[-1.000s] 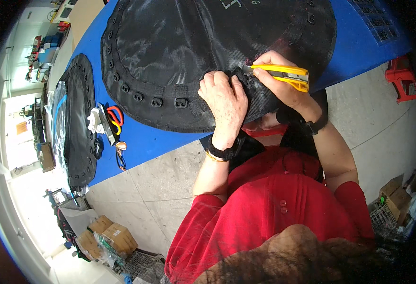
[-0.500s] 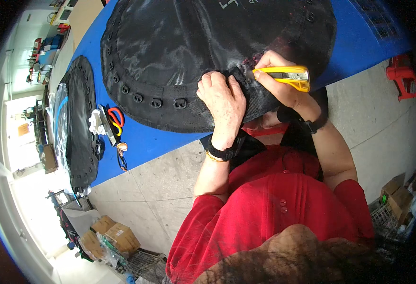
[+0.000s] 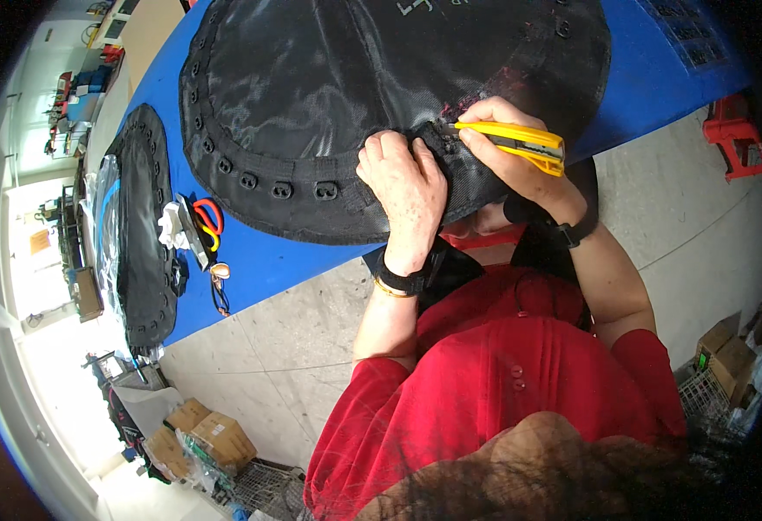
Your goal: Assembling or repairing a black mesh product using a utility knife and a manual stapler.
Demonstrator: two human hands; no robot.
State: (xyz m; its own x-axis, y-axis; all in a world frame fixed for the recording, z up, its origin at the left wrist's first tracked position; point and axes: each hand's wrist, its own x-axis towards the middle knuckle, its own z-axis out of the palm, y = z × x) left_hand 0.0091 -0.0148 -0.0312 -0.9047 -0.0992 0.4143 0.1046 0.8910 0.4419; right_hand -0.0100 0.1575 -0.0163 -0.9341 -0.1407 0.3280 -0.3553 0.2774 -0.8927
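One mat (image 3: 285, 87): black
Left hand (image 3: 404, 184): on mat's near rim, grip unclear
Right hand (image 3: 513, 170): clamped on yellow cutter (image 3: 504, 131), over mat

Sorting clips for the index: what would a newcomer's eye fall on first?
The yellow utility knife stands out, right of centre in the right hand, at the large black panel on the blue table. The left hand rests on that panel; the red shirt fills the lower middle.
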